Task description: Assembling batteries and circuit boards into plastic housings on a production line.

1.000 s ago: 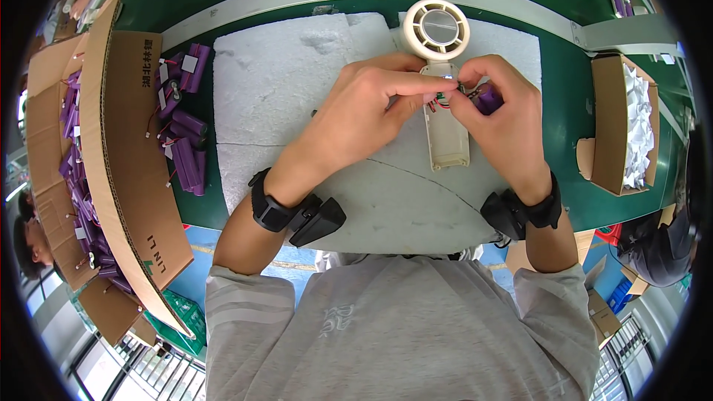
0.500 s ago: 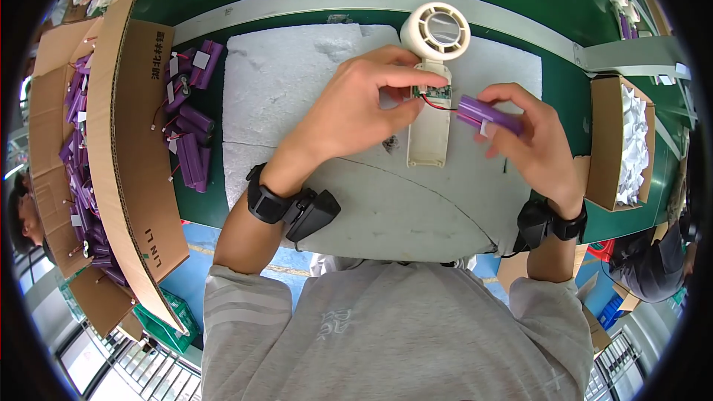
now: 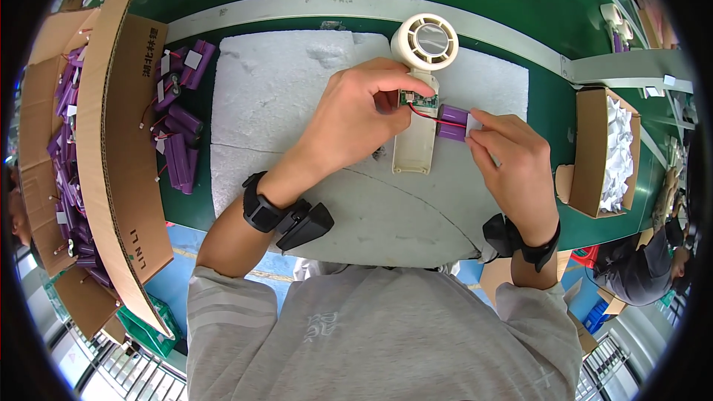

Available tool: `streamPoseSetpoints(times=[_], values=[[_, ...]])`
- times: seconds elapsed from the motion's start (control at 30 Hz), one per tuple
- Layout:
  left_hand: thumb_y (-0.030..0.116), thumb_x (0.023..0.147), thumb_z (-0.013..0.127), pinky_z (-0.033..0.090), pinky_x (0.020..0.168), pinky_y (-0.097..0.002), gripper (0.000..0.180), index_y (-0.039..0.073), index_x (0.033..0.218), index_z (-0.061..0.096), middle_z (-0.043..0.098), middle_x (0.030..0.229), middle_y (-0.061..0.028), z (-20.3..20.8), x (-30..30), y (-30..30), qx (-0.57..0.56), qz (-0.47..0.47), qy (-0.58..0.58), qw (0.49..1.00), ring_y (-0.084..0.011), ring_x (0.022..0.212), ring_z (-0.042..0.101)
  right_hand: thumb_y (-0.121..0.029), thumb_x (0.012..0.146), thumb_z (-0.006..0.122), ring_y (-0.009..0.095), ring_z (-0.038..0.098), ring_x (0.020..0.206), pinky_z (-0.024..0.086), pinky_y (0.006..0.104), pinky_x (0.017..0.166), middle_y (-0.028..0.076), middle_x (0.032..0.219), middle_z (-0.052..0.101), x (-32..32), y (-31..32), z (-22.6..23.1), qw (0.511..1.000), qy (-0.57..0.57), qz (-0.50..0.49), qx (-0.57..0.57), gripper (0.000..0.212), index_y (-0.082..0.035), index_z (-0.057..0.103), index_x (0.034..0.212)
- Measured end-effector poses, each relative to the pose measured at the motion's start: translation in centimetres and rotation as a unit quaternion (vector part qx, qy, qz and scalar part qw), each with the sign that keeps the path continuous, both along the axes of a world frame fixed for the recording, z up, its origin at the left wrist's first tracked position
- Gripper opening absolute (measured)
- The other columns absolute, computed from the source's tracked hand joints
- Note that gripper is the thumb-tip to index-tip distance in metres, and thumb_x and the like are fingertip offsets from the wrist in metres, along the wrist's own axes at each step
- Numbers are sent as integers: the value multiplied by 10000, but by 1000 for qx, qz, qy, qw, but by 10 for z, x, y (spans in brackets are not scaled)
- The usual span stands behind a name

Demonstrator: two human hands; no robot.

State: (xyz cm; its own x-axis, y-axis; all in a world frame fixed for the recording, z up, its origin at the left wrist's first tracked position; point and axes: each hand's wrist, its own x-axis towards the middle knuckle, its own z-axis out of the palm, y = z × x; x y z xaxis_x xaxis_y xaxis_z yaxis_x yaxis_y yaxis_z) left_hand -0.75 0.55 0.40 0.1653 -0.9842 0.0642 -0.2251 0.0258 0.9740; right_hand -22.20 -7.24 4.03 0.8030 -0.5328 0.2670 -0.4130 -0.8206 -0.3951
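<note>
A cream handheld fan (image 3: 412,145) lies with its handle shell uncovered and its round head (image 3: 425,41) pointing away from me. My left hand (image 3: 353,108) grips the handle just below the head, thumb and forefinger around a small green circuit board (image 3: 420,99). From the board, red and black wires (image 3: 434,116) run to a purple battery pack (image 3: 451,122) right of the handle. My right hand (image 3: 512,160) pinches the pack's far end, where a white label (image 3: 472,123) shows between the fingertips.
The fan rests on a white foam board (image 3: 282,67) on a green table. At left stands a cardboard box (image 3: 137,148) full of purple battery packs, with several more packs (image 3: 178,156) beside it. A smaller box (image 3: 590,152) of white paper pieces sits at right.
The battery pack has turned from slanting to nearly level and moved closer to the fan handle. My right fingers have shifted to its end. My left hand keeps its grip.
</note>
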Motion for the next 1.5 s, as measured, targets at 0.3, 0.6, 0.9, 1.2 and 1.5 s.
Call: streamPoseSetpoints(times=[0.3,0.6,0.9,1.2,1.5], values=[[-63,752,620,503,671,-265,314,81,1014,717,653,927,-49,0,4,0,-4,-14,-10,1000,-135,728,594,22,724,727,273,677,768,548,330,658,135,987,719,-1,-5,4,998,8,-24,65,84,23,688,799],[-58,755,612,510,684,-270,308,81,1008,720,658,919,-59,-2,4,-1,-17,-22,-20,999,-144,730,600,15,721,725,265,686,758,549,325,667,136,987,722,3,-3,7,999,45,-8,1,81,21,693,795],[-69,776,612,516,733,-260,333,84,1054,713,644,1030,-56,3,6,0,-3,-42,-46,998,-130,827,620,24,738,707,285,684,784,548,340,711,137,990,721,1,-2,11,997,42,-29,61,60,20,686,794],[-47,744,621,520,658,-280,292,84,983,727,671,856,-62,-4,2,-2,-53,-12,-33,998,-161,678,610,52,770,654,299,634,825,521,365,736,129,1020,638,6,4,7,997,81,0,-14,129,32,574,870],[-45,727,637,524,656,-288,288,75,970,735,676,853,-81,-3,3,1,-57,10,-43,997,-174,672,615,28,830,610,219,598,852,482,319,754,103,1098,592,-46,-44,3,956,-71,-50,279,196,2,572,1021]])
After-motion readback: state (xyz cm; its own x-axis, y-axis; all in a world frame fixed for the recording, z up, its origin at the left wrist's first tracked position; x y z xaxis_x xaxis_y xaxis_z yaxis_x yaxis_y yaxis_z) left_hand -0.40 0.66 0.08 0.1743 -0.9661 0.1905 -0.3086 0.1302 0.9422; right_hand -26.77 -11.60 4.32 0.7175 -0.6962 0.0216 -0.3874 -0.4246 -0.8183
